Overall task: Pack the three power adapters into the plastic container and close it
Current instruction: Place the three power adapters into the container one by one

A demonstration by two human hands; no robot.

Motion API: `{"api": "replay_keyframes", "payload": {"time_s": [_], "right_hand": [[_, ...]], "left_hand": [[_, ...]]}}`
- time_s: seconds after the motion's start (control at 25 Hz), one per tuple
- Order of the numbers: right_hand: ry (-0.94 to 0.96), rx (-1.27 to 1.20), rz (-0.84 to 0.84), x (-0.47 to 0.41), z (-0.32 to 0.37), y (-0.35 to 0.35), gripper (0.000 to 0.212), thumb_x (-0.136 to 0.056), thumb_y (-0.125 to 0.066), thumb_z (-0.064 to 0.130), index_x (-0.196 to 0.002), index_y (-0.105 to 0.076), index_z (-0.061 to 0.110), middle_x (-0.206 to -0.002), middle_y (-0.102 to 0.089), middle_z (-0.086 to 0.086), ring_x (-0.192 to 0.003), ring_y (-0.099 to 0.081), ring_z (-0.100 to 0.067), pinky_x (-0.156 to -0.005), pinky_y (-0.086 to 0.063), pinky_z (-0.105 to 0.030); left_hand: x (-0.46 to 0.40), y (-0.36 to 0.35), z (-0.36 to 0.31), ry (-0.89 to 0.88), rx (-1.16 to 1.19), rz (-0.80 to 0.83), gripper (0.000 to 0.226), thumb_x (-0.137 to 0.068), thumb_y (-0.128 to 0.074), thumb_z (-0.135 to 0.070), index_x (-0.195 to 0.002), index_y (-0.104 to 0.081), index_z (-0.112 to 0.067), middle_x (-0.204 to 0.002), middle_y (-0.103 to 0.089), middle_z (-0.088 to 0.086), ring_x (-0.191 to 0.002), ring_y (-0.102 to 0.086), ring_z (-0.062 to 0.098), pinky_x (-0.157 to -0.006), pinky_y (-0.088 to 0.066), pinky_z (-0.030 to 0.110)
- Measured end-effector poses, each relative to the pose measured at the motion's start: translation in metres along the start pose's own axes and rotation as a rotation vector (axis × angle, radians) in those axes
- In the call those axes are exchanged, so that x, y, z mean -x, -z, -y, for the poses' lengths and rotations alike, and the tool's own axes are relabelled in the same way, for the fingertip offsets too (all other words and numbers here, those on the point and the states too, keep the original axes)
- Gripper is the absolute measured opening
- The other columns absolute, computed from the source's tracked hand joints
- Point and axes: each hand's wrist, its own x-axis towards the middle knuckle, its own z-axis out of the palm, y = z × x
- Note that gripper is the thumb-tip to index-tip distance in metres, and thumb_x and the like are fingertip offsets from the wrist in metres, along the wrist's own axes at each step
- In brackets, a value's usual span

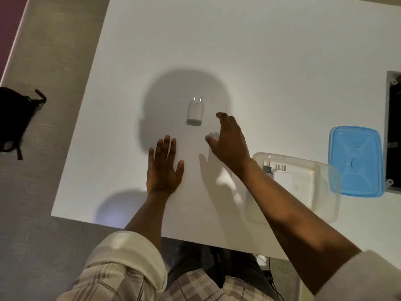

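One white power adapter [195,111] lies alone in the middle of the white table [238,51], prongs pointing away from me. My right hand [227,142] hovers just to its right, fingers spread, holding nothing. My left hand [164,168] rests flat on the table, below and left of that adapter. The clear plastic container [325,203] stands at the right with its top off. Inside it lie a white adapter [282,178] and a dark adapter [267,169], partly hidden by my right forearm. The blue lid [355,164] lies beside the container, to its right.
A dark rectangular panel [393,131] sits at the table's right edge behind the lid. A black bag [13,120] lies on the floor at the left. The table's near edge runs just above my lap.
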Motion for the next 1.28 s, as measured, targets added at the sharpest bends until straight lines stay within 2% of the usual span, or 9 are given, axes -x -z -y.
{"api": "replay_keyframes", "payload": {"time_s": [0.2, 0.32, 0.48, 0.64, 0.92, 1.04, 1.12, 1.28], "right_hand": [[-0.102, 0.194, 0.023, -0.068, 0.023, -0.037, 0.084, -0.076, -0.065, 0.056, -0.146, -0.030, 0.028, -0.123, -0.053, -0.011, -0.106, -0.060, -0.035, -0.080, -0.050, -0.042], [-0.122, 0.282, -0.031, -0.083, 0.024, -0.050, 0.085, -0.074, -0.064, 0.063, -0.144, -0.031, 0.028, -0.120, -0.053, -0.011, -0.097, -0.062, -0.034, -0.069, -0.045, -0.036], [-0.091, 0.288, -0.057, -0.085, 0.025, -0.063, 0.071, -0.080, -0.063, 0.052, -0.141, -0.035, 0.028, -0.115, -0.055, -0.011, -0.087, -0.065, -0.030, -0.063, -0.046, -0.032], [-0.076, 0.286, -0.059, -0.074, 0.021, -0.066, 0.069, -0.081, -0.067, 0.044, -0.139, -0.037, 0.023, -0.115, -0.055, -0.013, -0.077, -0.067, -0.028, -0.058, -0.046, -0.027], [-0.043, 0.321, -0.024, -0.020, -0.009, -0.040, 0.066, -0.082, -0.063, 0.039, -0.140, -0.035, 0.029, -0.107, -0.054, -0.011, -0.076, -0.065, -0.031, -0.063, -0.052, -0.034], [0.013, 0.319, -0.071, 0.003, -0.016, -0.015, 0.065, -0.082, -0.060, 0.042, -0.141, -0.035, 0.030, -0.104, -0.054, -0.010, -0.076, -0.063, -0.031, -0.064, -0.055, -0.038], [0.062, 0.313, -0.138, 0.018, -0.022, 0.005, 0.065, -0.081, -0.061, 0.043, -0.141, -0.037, 0.029, -0.101, -0.054, -0.009, -0.074, -0.062, -0.030, -0.061, -0.053, -0.036], [0.039, 0.258, -0.242, 0.049, -0.048, 0.047, 0.067, -0.079, -0.064, 0.044, -0.139, -0.037, 0.032, -0.099, -0.053, -0.005, -0.072, -0.061, -0.028, -0.059, -0.048, -0.032]], "left_hand": [[0.001, -0.002, 0.000, 0.009, 0.067, -0.037, 0.072, -0.097, -0.033, -0.046, -0.159, -0.012, -0.017, -0.167, -0.013, 0.003, -0.155, -0.007, 0.019, -0.126, -0.011, 0.046], [0.002, -0.002, -0.001, 0.011, 0.070, -0.027, 0.071, -0.097, -0.032, -0.047, -0.158, -0.012, -0.018, -0.167, -0.013, 0.003, -0.155, -0.007, 0.019, -0.126, -0.011, 0.046], [0.001, -0.001, -0.001, 0.017, 0.095, -0.018, 0.071, -0.097, -0.034, -0.047, -0.158, -0.013, -0.019, -0.167, -0.014, 0.002, -0.155, -0.007, 0.019, -0.125, -0.013, 0.047], [0.000, 0.000, -0.001, 0.017, 0.089, -0.014, 0.071, -0.097, -0.032, -0.048, -0.158, -0.014, -0.018, -0.167, -0.014, 0.002, -0.155, -0.008, 0.019, -0.125, -0.013, 0.047], [0.003, 0.002, -0.004, 0.010, 0.047, -0.022, 0.071, -0.097, -0.034, -0.046, -0.159, -0.012, -0.017, -0.168, -0.011, 0.004, -0.155, -0.006, 0.019, -0.126, -0.010, 0.045], [0.004, 0.005, -0.009, 0.006, 0.002, -0.011, 0.070, -0.098, -0.031, -0.044, -0.158, -0.011, -0.014, -0.168, -0.010, 0.007, -0.155, -0.006, 0.022, -0.126, -0.010, 0.047], [0.005, 0.007, -0.014, 0.013, -0.012, 0.011, 0.069, -0.099, -0.028, -0.040, -0.158, -0.010, -0.011, -0.167, -0.008, 0.010, -0.155, -0.007, 0.026, -0.125, -0.011, 0.048], [0.014, 0.015, -0.053, 0.023, 0.052, 0.053, 0.062, -0.099, -0.031, -0.021, -0.156, -0.013, -0.003, -0.165, -0.011, 0.017, -0.154, -0.010, 0.034, -0.125, -0.016, 0.049]]}}
